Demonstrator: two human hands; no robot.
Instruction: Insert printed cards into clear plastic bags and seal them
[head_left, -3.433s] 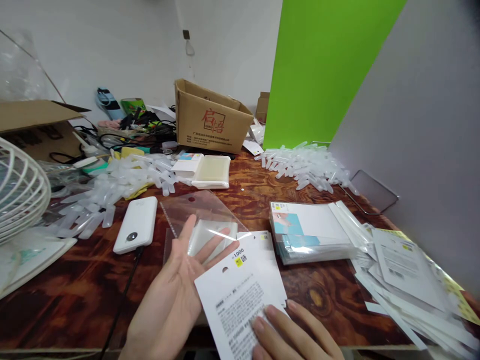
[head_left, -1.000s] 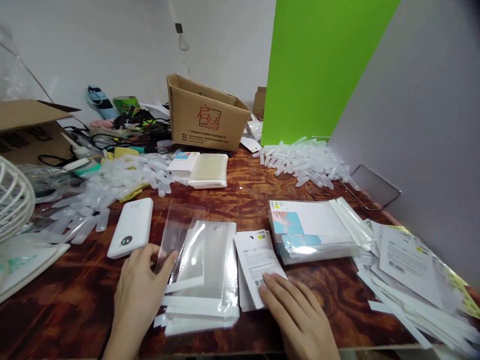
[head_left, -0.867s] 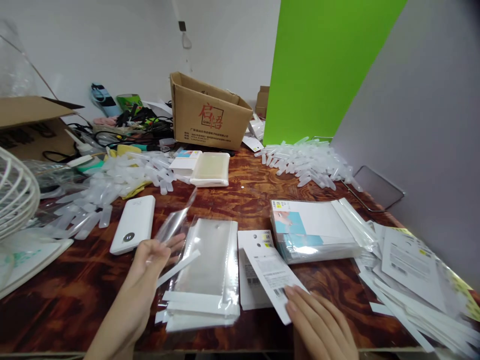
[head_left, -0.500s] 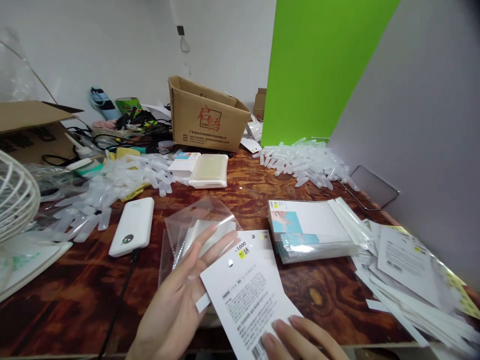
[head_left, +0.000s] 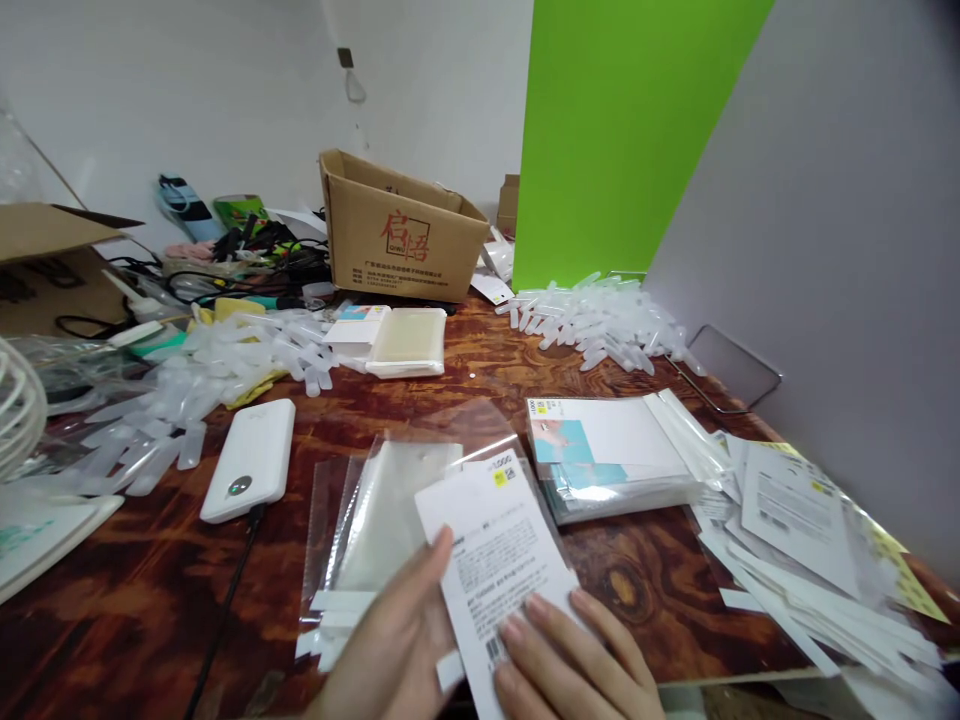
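Observation:
A white printed card (head_left: 499, 545) with a yellow price mark is tilted in front of me. My left hand (head_left: 397, 635) grips its left edge, thumb on the front and the other fingers hidden behind. Across the lower front of the card lie the fingers of my right hand (head_left: 574, 660); its thumb is out of sight. Clear film shows around the card's top; I cannot tell whether the card is inside it. Flat clear plastic sleeves (head_left: 367, 530) with white strips lie beside my left hand. To the right is a stack of sleeved cards (head_left: 622, 485).
A white power bank (head_left: 251, 460) with a cable lies left. Piles of translucent plastic pieces (head_left: 600, 320) sit at the back right and left. Behind stands a cardboard box (head_left: 401, 235). Loose cards and paper strips (head_left: 795, 530) cover the right edge, near a wire stand (head_left: 739, 370).
My left hand has gone from spread fingers to gripping the card's edge. The card has come more upright, and clear film now shows around its top. The view has shifted slightly right.

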